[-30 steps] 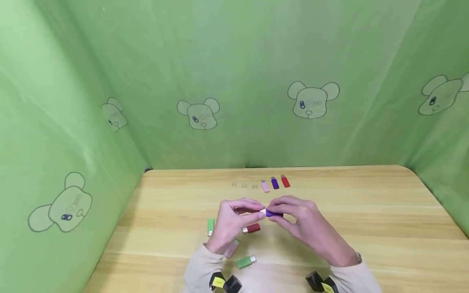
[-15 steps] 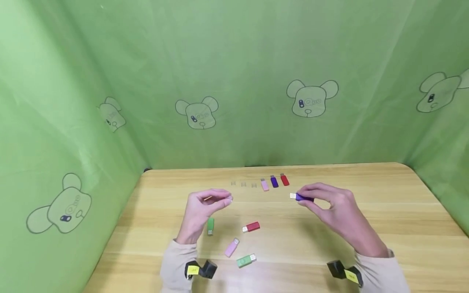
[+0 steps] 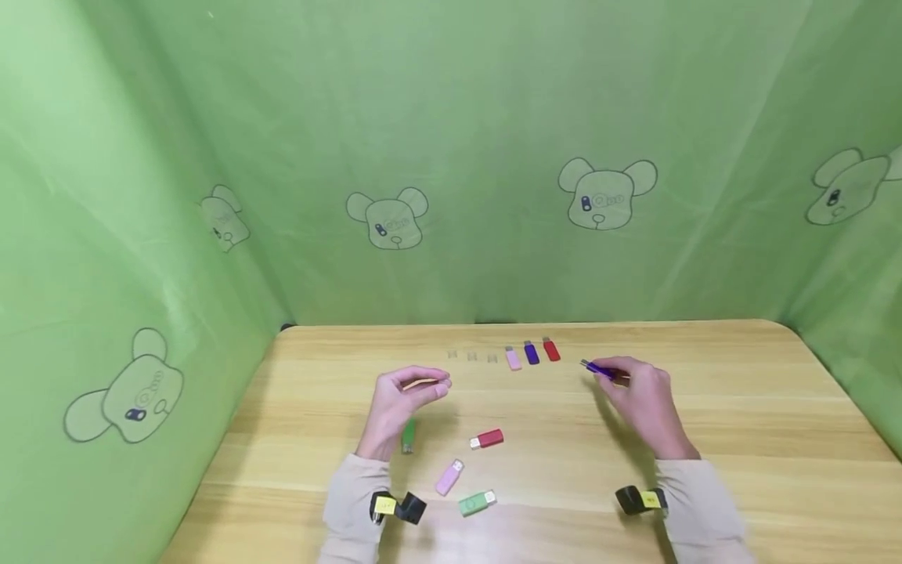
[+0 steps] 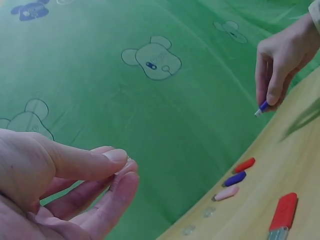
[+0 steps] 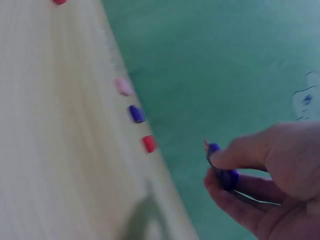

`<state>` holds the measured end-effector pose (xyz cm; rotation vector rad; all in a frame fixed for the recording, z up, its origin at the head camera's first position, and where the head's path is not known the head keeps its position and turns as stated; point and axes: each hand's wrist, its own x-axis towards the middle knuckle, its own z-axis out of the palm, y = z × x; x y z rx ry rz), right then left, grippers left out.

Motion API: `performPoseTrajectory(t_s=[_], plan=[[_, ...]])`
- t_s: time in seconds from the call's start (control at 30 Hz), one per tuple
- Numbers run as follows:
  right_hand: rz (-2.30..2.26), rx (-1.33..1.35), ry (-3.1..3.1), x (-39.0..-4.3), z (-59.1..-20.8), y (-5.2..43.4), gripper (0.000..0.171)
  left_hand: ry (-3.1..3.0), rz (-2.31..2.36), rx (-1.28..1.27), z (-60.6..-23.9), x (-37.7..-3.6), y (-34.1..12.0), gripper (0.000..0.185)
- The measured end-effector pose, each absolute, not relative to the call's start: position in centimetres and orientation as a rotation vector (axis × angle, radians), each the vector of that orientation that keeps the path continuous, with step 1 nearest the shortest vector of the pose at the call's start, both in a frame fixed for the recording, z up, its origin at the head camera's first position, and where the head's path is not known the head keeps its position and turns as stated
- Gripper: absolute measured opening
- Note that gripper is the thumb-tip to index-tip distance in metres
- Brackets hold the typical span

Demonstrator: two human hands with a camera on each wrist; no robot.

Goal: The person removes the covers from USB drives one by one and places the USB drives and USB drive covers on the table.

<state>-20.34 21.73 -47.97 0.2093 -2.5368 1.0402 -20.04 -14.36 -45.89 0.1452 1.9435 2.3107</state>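
Observation:
In the head view my right hand [image 3: 647,399] pinches a purple USB stick [image 3: 597,368] by its body, metal plug pointing left, above the table's right half. My left hand [image 3: 403,401] pinches a small clear cap [image 4: 129,161] between thumb and fingertips; most of the cap is hidden. Beyond the hands, a row on the table holds several small clear caps [image 3: 472,356], a pink USB stick [image 3: 513,358], a purple one [image 3: 532,352] and a red one [image 3: 551,349], plugs facing away.
Nearer me lie a red USB stick [image 3: 487,439], a pink one [image 3: 449,477] and a green one [image 3: 478,503]. Another green stick [image 3: 408,436] is partly behind my left hand. Green cloth walls [image 3: 486,258] stand along the back and sides of the wooden table [image 3: 761,407].
My hands were together at the purple USB stick, then parted, the clear cap going left and the stick right. Since then the right hand has turned the stick's plug further away from me.

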Motion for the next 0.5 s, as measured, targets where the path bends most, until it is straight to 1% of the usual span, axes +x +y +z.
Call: performPoseTrajectory(t_s=[0.3, 0.5], plan=[[1.058, 0.075, -2.528, -26.9, -51.2, 21.5, 0.022, 1.972, 2.304, 0.107, -46.7, -20.4, -14.4, 0.027], [0.985, 0.004, -2.559, -29.2, -52.6, 21.3, 0.022, 2.001, 2.327, 0.08, -46.8, -20.6, -14.6, 0.027]])
